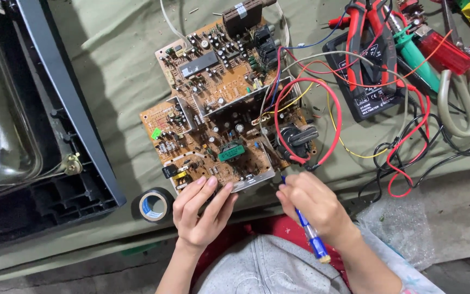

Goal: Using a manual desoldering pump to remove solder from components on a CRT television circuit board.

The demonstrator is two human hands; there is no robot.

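Note:
A large brown circuit board (218, 103) crowded with components lies on a green cloth (115, 71). My left hand (199, 212) rests on the board's near edge with its fingers laid flat on it. A blue-handled screwdriver (308, 231) is gripped in my right hand (311, 204), its tip pointing at the board's near right corner. A thick red wire loop (333, 117) curls out from the board just above my right hand.
A roll of black tape (155, 205) sits left of my left hand. A black television casing (39, 136) fills the left side. At the upper right lie a black multimeter (368, 81), red pliers (366, 22), a green tool and tangled wires (409, 147).

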